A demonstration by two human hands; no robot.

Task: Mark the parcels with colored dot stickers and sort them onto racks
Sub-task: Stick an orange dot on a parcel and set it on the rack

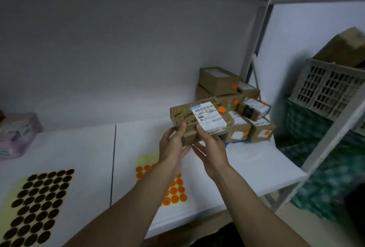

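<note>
A brown cardboard parcel with a white shipping label and an orange dot sticker is held in the air above the white shelf. My left hand grips its near left edge, thumb on top. My right hand holds its near right edge from below, thumb on the label. A sheet of orange dot stickers lies on the shelf beneath my left forearm. A sheet of dark brown dot stickers lies at the front left.
A pile of brown parcels with orange dots is stacked at the shelf's back right corner. Pink-wrapped parcels sit at the far left. Past the rack's white post, a plastic crate holds a large box.
</note>
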